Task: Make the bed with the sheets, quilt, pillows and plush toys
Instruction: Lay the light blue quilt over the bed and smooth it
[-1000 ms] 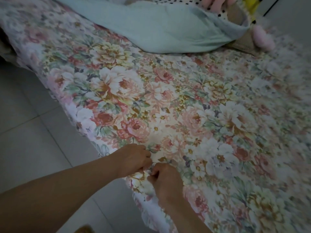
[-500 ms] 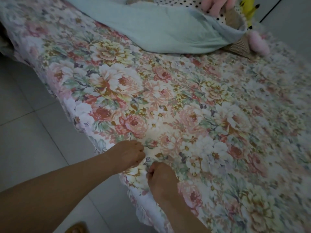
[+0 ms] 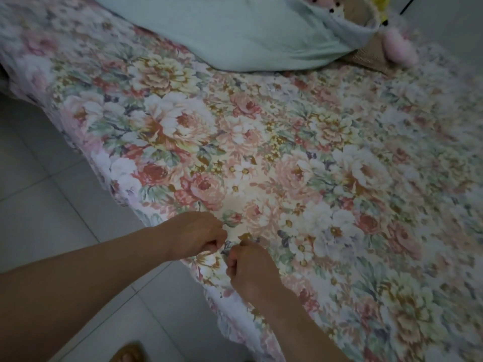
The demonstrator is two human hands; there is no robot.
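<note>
A floral sheet covers the bed and hangs over its near edge. Both my hands sit close together at that edge, fingers curled into the cloth. My left hand pinches the sheet from the left, and my right hand grips a fold of it just beside. A pale green quilt lies bunched at the far end. Beside it are a pink plush toy, a tan pillow and a bit of yellow plush, partly under the quilt.
Grey tiled floor runs along the left of the bed. A sandalled foot shows at the bottom edge. The bed's left end drops away at the upper left.
Both hands stay at the bed's edge pinching the sheet, shifting slightly. The view has tilted down, so the plush toys at the top are mostly cut off.
</note>
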